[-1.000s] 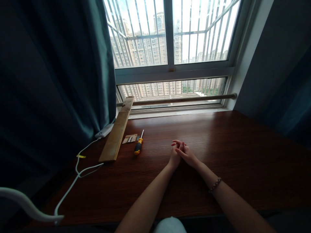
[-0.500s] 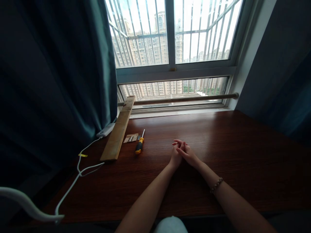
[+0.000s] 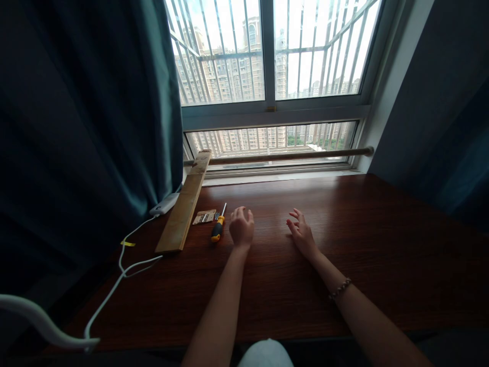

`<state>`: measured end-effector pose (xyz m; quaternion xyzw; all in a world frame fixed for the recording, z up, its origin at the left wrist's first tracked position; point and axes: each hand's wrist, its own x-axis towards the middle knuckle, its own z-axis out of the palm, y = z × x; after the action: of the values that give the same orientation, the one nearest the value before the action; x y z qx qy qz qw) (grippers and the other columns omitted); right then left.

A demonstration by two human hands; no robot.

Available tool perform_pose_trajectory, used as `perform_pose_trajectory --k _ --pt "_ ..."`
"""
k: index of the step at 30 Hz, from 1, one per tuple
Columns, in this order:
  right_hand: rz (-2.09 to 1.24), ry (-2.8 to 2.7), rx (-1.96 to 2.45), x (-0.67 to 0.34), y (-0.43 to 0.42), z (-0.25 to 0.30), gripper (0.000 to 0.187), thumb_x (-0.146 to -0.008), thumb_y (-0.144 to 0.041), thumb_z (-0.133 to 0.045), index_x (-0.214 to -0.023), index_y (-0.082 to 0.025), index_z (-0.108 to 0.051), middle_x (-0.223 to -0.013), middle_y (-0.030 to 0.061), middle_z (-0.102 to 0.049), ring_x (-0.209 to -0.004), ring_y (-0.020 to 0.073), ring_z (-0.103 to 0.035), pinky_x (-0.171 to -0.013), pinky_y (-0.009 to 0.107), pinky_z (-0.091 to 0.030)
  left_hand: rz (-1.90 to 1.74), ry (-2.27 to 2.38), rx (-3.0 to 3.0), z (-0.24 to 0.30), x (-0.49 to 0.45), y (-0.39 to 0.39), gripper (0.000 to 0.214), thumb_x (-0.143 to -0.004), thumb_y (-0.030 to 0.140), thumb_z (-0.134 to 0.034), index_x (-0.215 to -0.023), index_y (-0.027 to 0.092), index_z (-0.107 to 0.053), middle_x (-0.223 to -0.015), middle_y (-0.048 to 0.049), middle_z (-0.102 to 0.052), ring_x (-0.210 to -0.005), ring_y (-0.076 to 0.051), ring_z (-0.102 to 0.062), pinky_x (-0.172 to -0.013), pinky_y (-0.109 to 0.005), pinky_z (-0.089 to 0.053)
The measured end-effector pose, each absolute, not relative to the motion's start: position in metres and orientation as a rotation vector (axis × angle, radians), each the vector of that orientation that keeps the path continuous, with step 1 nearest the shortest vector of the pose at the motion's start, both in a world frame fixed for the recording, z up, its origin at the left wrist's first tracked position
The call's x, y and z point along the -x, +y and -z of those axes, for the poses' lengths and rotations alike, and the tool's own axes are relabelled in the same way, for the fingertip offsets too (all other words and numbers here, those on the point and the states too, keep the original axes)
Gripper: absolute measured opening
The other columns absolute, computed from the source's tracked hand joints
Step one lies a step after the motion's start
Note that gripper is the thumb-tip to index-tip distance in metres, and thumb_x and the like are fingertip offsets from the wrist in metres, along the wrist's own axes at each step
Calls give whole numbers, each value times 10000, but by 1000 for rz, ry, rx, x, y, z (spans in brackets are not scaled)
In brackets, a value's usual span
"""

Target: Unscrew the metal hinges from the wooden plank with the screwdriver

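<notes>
My left hand (image 3: 242,227) is over the table (image 3: 267,199), just right of a screwdriver (image 3: 217,230) with a yellow and black handle. Its fingers are loosely bent and a little apart, with nothing seen in them. To the right, my right hand (image 3: 302,236) is open, fingers spread and slightly curled, holding nothing. The screwdriver lies with its shaft pointing at the window. Left of it are several small dark screws (image 3: 217,215) and a small brown card (image 3: 204,217) bearing metal pieces too small to name.
A long wooden board (image 3: 179,214) lies on the left, its far end over a rail (image 3: 286,157) by the window. Beside it are a white power strip (image 3: 165,205) and a white cable (image 3: 109,299). A blue curtain (image 3: 153,112) hangs on the left.
My hands were clasped together; now they are apart. The left hand has moved left towards the screwdriver, while the right hand has shifted slightly right and opened.
</notes>
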<state>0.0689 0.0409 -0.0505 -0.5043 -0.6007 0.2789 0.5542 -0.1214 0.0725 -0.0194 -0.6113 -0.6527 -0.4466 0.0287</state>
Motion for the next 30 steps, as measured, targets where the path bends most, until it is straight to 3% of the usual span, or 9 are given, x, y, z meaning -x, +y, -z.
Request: perform_pose_trajectory --k 6,13,20,26,30 --pt "-661 -1439 1178 -69 42 55 513 -813 -486 -443 -1215 -173 -379 -1171 151 -503 -823 203 -594 -649 376 -544 994 -2273 1408 31 160 82 297 -778 245 -445 -1025 97 -518 -1151 -194 -466 -1131 -312 -366 -921 -459 -297" --pt "-650 -1451 1175 -71 46 60 488 -814 -478 -446 -1191 -171 -398 -1118 141 -534 -789 199 -599 -638 386 -547 769 -2527 1275 46 167 93 252 -778 209 -435 -991 117 -531 -1032 -189 -535 -976 -327 -479 -773 -455 -345" --pt "-628 -1466 1179 -70 45 59 490 -816 -476 -447 -1179 -149 -404 -1094 147 -546 -774 201 -598 -655 391 -538 677 -2549 1307 52 177 98 240 -802 139 -384 -984 141 -540 -990 -169 -574 -957 -310 -505 -754 -441 -353" --pt "-623 -1472 1171 -69 44 58 475 -819 -474 -443 -1168 -154 -403 -1072 140 -556 -771 200 -603 -641 374 -535 848 -2520 1334 48 175 91 266 -767 113 -423 -1000 177 -534 -995 -153 -588 -962 -321 -514 -765 -474 -366" --pt "-638 -1486 1177 -67 44 57 450 -822 -457 -449 -1149 -150 -418 -1043 136 -572 -756 196 -608 -648 355 -527 1442 -2507 1459 38 162 97 345 -735 69 -453 -1052 191 -517 -1047 -125 -591 -981 -268 -537 -811 -427 -398"
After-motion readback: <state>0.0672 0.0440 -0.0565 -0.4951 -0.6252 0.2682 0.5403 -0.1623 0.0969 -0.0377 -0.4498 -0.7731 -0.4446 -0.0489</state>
